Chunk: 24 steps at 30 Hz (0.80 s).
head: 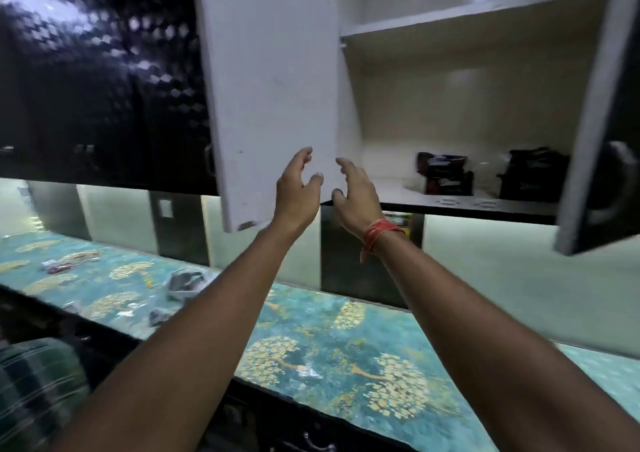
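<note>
Both the left hand (298,188) and right hand (353,192) hover empty, fingers apart; the cabinet door (270,88) beside them might swing into knuckles.

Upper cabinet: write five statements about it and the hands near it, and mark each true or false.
1. The left door and the right door both stand open. True.
2. The left hand has a grip on a jar. False: it holds nothing, and its fingers are loosely spread.
3. The lower shelf bears a dark item and a second dark item. True.
4. The red thread is tied on the left wrist. False: it sits on the wrist of the right hand.
5. The countertop is plain white. False: it is teal with golden trees.
</note>
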### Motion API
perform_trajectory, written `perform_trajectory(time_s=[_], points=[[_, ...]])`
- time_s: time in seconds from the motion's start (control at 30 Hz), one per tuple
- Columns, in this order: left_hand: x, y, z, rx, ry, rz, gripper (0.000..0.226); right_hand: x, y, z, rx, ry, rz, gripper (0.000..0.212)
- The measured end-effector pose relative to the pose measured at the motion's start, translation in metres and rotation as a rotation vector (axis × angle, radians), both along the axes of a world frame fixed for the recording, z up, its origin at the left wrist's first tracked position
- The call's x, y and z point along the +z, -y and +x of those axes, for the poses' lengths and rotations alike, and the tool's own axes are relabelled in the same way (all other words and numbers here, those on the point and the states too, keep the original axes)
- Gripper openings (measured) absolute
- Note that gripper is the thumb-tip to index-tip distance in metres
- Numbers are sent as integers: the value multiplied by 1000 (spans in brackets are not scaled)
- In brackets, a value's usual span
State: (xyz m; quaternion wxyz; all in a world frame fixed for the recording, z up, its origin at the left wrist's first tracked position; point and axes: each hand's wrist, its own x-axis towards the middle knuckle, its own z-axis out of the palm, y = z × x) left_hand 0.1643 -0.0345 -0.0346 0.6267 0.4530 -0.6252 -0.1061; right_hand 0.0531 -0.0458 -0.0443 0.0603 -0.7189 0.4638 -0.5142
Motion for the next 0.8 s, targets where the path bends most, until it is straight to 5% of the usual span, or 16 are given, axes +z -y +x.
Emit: perform_trajectory(time_s=[0.07, 0.3, 0.53, 0.8], points=[[4, 2, -41, -170, -125, 83, 44, 5, -5, -40, -94, 45, 32, 58], [7, 15, -138, -355, -81, 81, 41, 18, -15, -145, -307, 179, 126, 51], [7, 24, -178, -481, -76, 102, 42, 17, -22, -192, -437, 283, 240, 77], [11, 30, -185, -501, -56, 97, 46, 14, -26, -201, -681, 373, 4, 71]])
